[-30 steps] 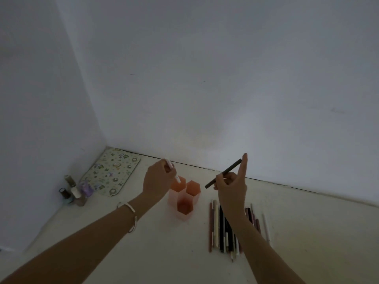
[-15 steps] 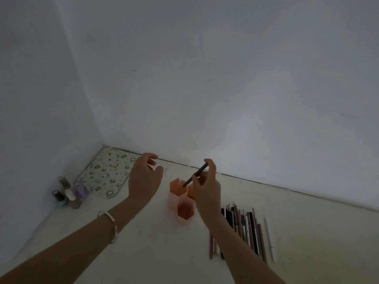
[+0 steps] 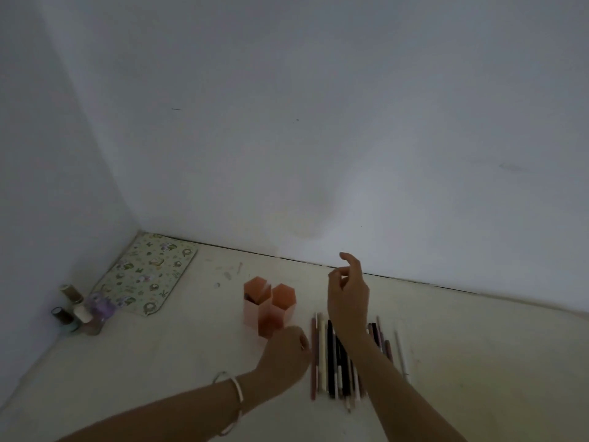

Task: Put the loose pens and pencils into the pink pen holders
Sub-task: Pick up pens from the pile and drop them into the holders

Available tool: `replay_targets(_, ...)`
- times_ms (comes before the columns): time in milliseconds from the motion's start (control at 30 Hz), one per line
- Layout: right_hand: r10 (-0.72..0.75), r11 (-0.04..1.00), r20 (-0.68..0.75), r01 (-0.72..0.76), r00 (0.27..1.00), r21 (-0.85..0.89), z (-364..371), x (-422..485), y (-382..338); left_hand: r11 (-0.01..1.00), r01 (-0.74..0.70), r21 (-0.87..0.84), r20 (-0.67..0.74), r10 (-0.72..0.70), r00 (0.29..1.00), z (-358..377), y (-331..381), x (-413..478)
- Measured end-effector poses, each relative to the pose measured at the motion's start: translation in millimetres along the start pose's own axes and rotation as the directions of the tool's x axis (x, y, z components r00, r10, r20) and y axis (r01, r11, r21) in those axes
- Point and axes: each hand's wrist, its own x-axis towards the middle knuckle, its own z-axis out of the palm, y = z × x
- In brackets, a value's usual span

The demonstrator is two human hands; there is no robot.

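The pink pen holders [image 3: 270, 306], a cluster of hexagonal tubes, stand on the pale floor in the middle of the view, and a dark pen end shows inside the left tube. To their right lies a row of several loose pens and pencils [image 3: 331, 358], side by side. My right hand [image 3: 348, 298] hovers above the far end of that row, fingers apart and empty. My left hand [image 3: 285, 355] is low at the row's left edge, in front of the holders, fingers curled; whether it grips a pen is hidden.
A patterned mat [image 3: 148, 272] lies in the left corner by the wall. Several small bottles [image 3: 81, 311] stand in front of it. White walls close the scene at the left and back. A single pale pen [image 3: 401, 352] lies apart, right of the row.
Both pens left my hands, and a dark one now shows in the left holder. My right hand moved right over the row. My left hand dropped to the row's left edge.
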Motion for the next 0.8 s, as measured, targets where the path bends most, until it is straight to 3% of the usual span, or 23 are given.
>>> replay_targets(67,0.037,0.999,0.011,-0.037,0.999,-0.005,-16,-2,13,0.985,0.087,0.148,0.096,-0.102,0.990,28,-11,9)
replay_targets(167,0.056,0.998,0.022,-0.056,0.998,-0.023,-36,-8,34,0.962,0.135,0.237,0.103,-0.164,0.981,46,-18,16)
replay_targets(467,0.136,0.990,0.104,-0.132,0.985,-0.047,-47,-18,59,0.945,0.201,0.260,-0.010,-0.205,0.979,62,-9,33)
replay_targets(800,0.134,0.990,0.142,-0.127,0.981,-0.056,-43,-26,68,0.935,0.297,0.194,-0.036,-0.296,0.955,66,5,40)
